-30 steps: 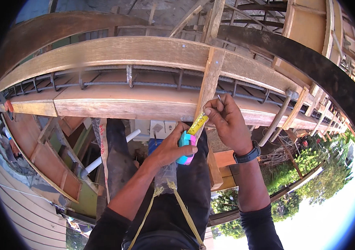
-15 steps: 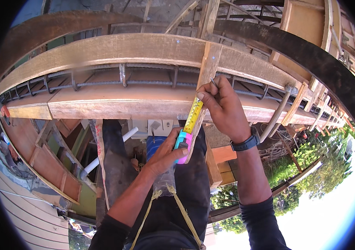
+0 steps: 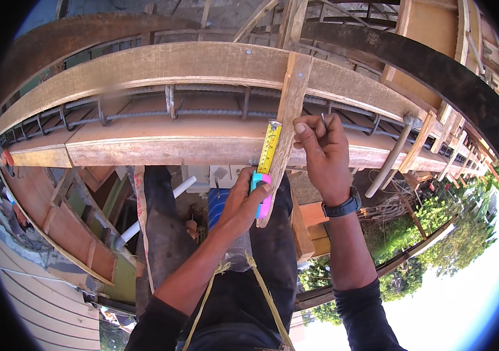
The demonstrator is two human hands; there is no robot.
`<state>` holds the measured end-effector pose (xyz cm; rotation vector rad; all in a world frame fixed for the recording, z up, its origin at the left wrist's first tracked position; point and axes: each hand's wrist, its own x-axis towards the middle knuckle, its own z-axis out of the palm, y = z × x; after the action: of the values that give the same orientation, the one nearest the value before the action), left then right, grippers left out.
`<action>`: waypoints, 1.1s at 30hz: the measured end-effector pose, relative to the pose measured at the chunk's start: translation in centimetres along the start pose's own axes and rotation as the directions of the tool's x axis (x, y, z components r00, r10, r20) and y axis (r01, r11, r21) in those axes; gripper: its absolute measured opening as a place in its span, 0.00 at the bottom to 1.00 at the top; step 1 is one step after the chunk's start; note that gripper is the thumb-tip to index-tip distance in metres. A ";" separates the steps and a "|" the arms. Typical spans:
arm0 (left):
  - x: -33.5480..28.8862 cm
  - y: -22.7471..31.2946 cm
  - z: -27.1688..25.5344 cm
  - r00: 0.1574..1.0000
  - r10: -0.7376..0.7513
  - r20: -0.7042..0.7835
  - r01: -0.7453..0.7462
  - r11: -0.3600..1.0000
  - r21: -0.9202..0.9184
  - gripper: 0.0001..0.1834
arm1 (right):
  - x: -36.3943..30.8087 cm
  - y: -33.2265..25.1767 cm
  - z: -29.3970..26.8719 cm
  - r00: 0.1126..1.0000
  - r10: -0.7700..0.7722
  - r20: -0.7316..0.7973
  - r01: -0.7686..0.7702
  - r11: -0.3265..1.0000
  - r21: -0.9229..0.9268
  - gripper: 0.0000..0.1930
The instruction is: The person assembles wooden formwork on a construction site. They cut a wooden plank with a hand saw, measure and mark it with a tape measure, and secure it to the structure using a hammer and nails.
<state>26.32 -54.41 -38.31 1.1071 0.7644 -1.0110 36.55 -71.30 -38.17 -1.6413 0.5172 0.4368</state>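
My left hand (image 3: 241, 204) is closed around a pink and teal tape measure (image 3: 260, 202). Its yellow blade (image 3: 270, 146) sticks out forward, and the hooked end lies free over the edge of the formwork. Beside the tape, a narrow wooden batten (image 3: 288, 120) runs from the far plank down toward my lap. Just right of the batten is my right hand (image 3: 323, 149), apart from the tape, with finger and thumb pinched together. A thin, dark, nail-like metal piece (image 3: 323, 119) shows among its fingers; the rest of it is hidden.
Ahead, a plank (image 3: 150, 65) and a plywood form side (image 3: 161, 149) flank steel rebar (image 3: 208, 112) with stirrups. A loose wooden stick (image 3: 388, 165) leans at right. Orange-handled pliers (image 3: 7, 157) hang at far left. A white pipe (image 3: 185, 186) lies below, near my legs.
My right hand has let go of the blade's end and moved right, past the batten. The tape measure has shifted slightly, now turned more upright beside the batten.
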 end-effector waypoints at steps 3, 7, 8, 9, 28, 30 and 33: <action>0.0 0.1 0.4 0.997 0.064 -0.053 -0.065 0.998 -0.022 0.25 | -2.2 0.8 0.1 0.993 0.005 -0.121 -0.001 0.999 0.035 0.13; -0.5 2.3 1.0 0.996 0.057 -0.075 -0.047 0.991 0.127 0.29 | -5.1 2.0 1.0 0.993 0.048 -0.109 -0.049 0.999 -0.014 0.12; -0.5 2.9 1.0 0.997 0.027 -0.073 -0.018 0.992 0.125 0.29 | -5.5 2.2 1.7 0.991 0.022 -0.133 -0.016 0.999 0.039 0.12; -0.4 3.2 1.0 0.997 -0.004 -0.071 0.012 0.992 0.123 0.30 | -5.3 2.0 2.0 0.991 0.019 -0.134 -0.014 0.999 0.043 0.12; -1.1 2.3 -0.1 0.994 -0.099 -0.040 0.096 0.992 -0.083 0.21 | -3.2 0.9 4.3 0.995 0.091 -0.040 -0.088 0.993 0.083 0.20; -1.7 2.9 0.0 0.989 -0.137 -0.063 0.133 0.990 -0.054 0.22 | -3.1 0.2 4.5 0.995 0.095 -0.040 -0.090 0.990 0.109 0.20; -2.1 3.1 0.2 0.985 -0.153 -0.075 0.140 0.978 -0.156 0.25 | -3.3 -0.2 4.8 0.995 0.098 -0.030 -0.093 0.984 0.150 0.20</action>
<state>28.47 -53.66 -35.28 0.9800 0.9876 -1.0159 33.97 -66.24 -36.79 -1.4881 0.6439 0.4285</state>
